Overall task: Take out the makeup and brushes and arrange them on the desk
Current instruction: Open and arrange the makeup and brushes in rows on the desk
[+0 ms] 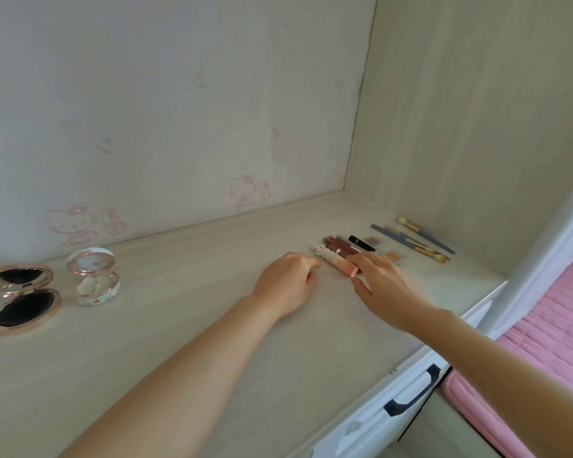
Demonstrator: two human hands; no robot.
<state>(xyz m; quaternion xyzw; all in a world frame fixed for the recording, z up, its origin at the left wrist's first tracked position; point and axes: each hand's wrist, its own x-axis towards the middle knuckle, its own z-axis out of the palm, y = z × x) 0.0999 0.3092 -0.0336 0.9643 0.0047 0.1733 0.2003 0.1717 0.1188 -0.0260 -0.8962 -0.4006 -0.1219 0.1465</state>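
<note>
A pink tube [336,262] with a white patterned cap lies flat on the pale desk [186,325]. My left hand [286,280] rests on the desk with its fingers curled, fingertips just at the tube's capped end. Fingers spread, my right hand [382,287] lays its fingertips on the tube's other end, thumb apart. Behind the tube lie two reddish lip glosses [339,247], a black tube [361,243] and small pans [392,256]. Several blue-handled brushes [414,240] lie in a row at the far right.
Two round compacts stand open at the left: a rose-gold one [24,297] and a white one [95,276]. A wall closes the desk at the back and right. Below the front edge is a drawer with a dark handle [414,391]; a pink bed [543,342] lies to the right.
</note>
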